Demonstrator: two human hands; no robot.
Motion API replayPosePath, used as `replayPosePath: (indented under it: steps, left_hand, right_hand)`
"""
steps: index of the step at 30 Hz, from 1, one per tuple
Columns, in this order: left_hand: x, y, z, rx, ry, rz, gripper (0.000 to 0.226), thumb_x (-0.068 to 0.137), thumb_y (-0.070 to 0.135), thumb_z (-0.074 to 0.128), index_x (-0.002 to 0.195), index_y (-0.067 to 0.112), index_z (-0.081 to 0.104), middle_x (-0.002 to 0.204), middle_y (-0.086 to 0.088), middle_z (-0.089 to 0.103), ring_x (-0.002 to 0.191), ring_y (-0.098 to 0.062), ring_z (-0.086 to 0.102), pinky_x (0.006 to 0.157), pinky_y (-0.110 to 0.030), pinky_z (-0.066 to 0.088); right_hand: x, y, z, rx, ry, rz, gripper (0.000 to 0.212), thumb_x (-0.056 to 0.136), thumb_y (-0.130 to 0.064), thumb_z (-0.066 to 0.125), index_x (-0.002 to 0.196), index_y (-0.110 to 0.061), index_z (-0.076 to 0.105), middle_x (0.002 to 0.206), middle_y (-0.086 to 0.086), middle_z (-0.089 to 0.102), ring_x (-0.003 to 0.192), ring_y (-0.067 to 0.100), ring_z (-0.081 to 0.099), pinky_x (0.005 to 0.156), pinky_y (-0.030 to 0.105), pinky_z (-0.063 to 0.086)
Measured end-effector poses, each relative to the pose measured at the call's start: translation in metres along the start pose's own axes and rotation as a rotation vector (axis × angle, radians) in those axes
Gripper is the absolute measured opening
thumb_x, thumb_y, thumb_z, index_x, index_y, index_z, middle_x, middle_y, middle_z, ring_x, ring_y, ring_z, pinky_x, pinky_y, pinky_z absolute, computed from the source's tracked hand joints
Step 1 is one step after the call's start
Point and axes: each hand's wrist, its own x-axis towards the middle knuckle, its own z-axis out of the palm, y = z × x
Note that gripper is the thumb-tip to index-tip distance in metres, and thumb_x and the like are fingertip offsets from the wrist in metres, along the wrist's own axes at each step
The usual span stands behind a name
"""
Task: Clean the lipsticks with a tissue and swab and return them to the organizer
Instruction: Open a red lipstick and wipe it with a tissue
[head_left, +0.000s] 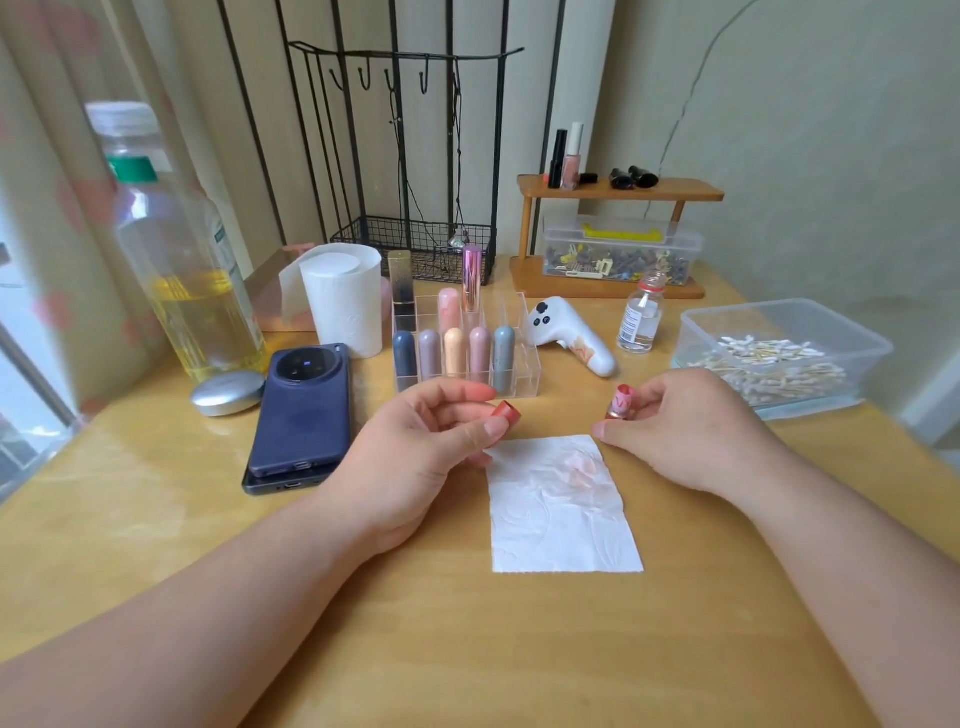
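Note:
My left hand (431, 441) pinches a red lipstick cap (507, 412) between thumb and fingers, its open end turned to the right. My right hand (685, 426) holds the uncapped lipstick (621, 401) upright, its pink-red tip showing. Both hover just above the far edge of a white tissue (561, 509) that lies flat on the table with faint pink smears. Behind them stands the clear organizer (527, 376) with several capped lipsticks in pastel colours. A clear box of cotton swabs (779, 358) sits to the right.
A stack of two dark phones (304, 415) and a silver compact (227, 392) lie to the left, beside a big oil bottle (182, 249) and a tissue roll (343, 301). A white handheld device (571, 332) and a small glass bottle (641, 317) stand behind my right hand.

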Motion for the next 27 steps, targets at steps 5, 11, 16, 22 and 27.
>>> replayPosePath:
  steps: [5, 11, 16, 22, 27]
  left_hand:
    - [0.000, -0.001, -0.003, -0.005, -0.008, 0.008, 0.052, 0.067, -0.004, 0.077, 0.116, -0.001, 0.060, 0.091, -0.014, 0.072, 0.092, -0.025, 0.067, 0.083, -0.029, 0.057]
    - [-0.003, 0.001, -0.001, 0.176, -0.026, 0.036, 0.031, 0.083, -0.002, 0.075, 0.111, 0.006, 0.064, 0.089, -0.005, 0.070, 0.086, -0.018, 0.066, 0.087, -0.031, 0.055]
    - [-0.010, 0.005, 0.003, 0.339, -0.054, 0.057, 0.013, 0.085, 0.009, 0.077, 0.096, 0.013, 0.072, 0.093, -0.003, 0.076, 0.084, -0.008, 0.067, 0.085, -0.021, 0.051]
    - [-0.011, 0.008, 0.003, 0.394, -0.079, 0.098, 0.012, 0.079, 0.014, 0.083, 0.088, 0.018, 0.077, 0.119, 0.007, 0.070, 0.108, -0.012, 0.067, 0.102, -0.029, 0.048]
    - [-0.010, 0.011, 0.004, 0.428, -0.170, 0.174, 0.020, 0.075, 0.022, 0.082, 0.094, 0.017, 0.079, 0.134, 0.006, 0.064, 0.134, 0.005, 0.046, 0.118, -0.029, 0.029]
  right_hand:
    - [-0.033, -0.018, -0.021, -0.027, 0.062, 0.001, 0.044, 0.075, -0.050, 0.079, 0.070, -0.008, 0.068, 0.060, 0.007, 0.063, 0.051, 0.019, 0.053, 0.051, 0.027, 0.042]
    - [-0.076, -0.038, 0.000, -0.303, -0.178, -0.080, 0.046, 0.080, -0.058, 0.065, 0.071, -0.015, 0.052, 0.070, -0.001, 0.057, 0.061, 0.016, 0.052, 0.050, 0.028, 0.035]
    - [-0.069, -0.031, 0.011, -0.157, -0.241, -0.055, 0.026, 0.082, -0.046, 0.068, 0.080, -0.021, 0.059, 0.081, -0.004, 0.065, 0.075, 0.017, 0.063, 0.066, 0.033, 0.052]
    - [-0.067, -0.017, 0.010, 0.054, -0.125, -0.238, 0.019, 0.086, -0.031, 0.069, 0.074, -0.024, 0.056, 0.064, -0.016, 0.055, 0.056, 0.002, 0.048, 0.051, 0.017, 0.034]
    - [-0.060, -0.009, 0.005, 0.462, -0.379, -0.395, 0.020, 0.087, -0.013, 0.074, 0.077, -0.022, 0.060, 0.065, -0.011, 0.057, 0.062, 0.009, 0.050, 0.063, 0.028, 0.045]
